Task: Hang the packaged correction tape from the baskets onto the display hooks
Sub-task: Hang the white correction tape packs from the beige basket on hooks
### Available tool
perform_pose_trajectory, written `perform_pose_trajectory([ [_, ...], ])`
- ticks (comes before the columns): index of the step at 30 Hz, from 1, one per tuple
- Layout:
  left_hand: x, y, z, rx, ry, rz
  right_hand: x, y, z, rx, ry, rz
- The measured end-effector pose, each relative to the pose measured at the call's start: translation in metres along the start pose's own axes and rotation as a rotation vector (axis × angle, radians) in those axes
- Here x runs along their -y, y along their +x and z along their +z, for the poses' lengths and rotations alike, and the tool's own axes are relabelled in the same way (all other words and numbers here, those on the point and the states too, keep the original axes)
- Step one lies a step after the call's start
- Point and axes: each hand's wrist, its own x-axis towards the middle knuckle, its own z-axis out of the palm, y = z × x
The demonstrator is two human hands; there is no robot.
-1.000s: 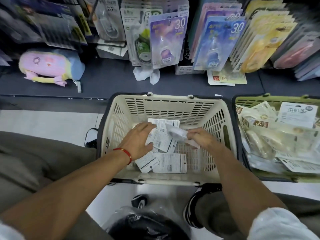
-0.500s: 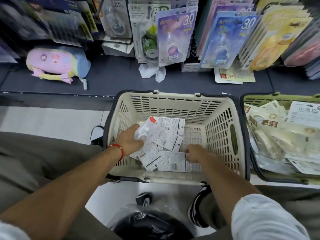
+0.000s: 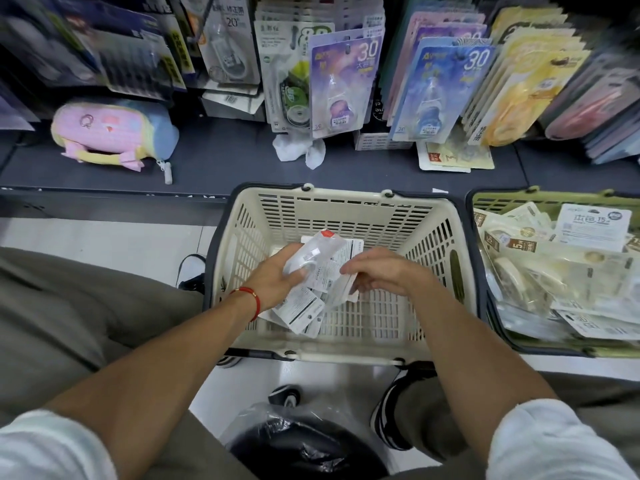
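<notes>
1. The left hand [image 3: 277, 275] has its fingers [image 3: 294, 271] curled around a fanned bunch of correction tape packs [image 3: 318, 261], thumb pressing on the top one.
2. The right hand [image 3: 384, 271] pinches one more pack [image 3: 346, 291] by its edge, fingers bent downward.
3. The packs are flat white cards printed with small text and barcodes; the top one carries a clear blister and a red corner tab.
4. Both hands are inside the cream basket [image 3: 346, 216], where a few packs [image 3: 304, 313] lie on the slatted bottom.
5. A green basket [image 3: 485, 202] to the right is piled with pale packs.
6. Purple and blue carded tapes [image 3: 343, 84] hang on the display above the dark shelf [image 3: 225, 157].
</notes>
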Motion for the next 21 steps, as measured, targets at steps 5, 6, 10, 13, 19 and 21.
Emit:
perform_pose_trajectory([
  [5, -0.003, -0.002, 0.000, 0.003, -0.057, 0.024, 0.018, -0.006, -0.007, -0.001, 0.380, -0.041],
  [6, -0.004, -0.001, -0.001, 0.002, -0.076, 0.012, 0.019, -0.006, -0.008, -0.010, 0.450, -0.051],
  [10, -0.005, 0.002, -0.003, 0.022, -0.164, -0.048, 0.022, -0.002, 0.001, -0.038, 0.722, -0.050],
  [13, -0.004, 0.001, -0.002, 0.033, -0.211, -0.041, 0.026, 0.004, 0.018, -0.030, 0.892, -0.004],
  [19, 0.008, 0.006, 0.002, -0.184, -0.264, -0.138, 0.027, 0.032, 0.042, -0.048, 0.728, -0.021],
  [21, 0.018, 0.006, -0.004, -0.279, -0.273, -0.189, 0.012, 0.045, 0.049, -0.258, 0.320, 0.002],
])
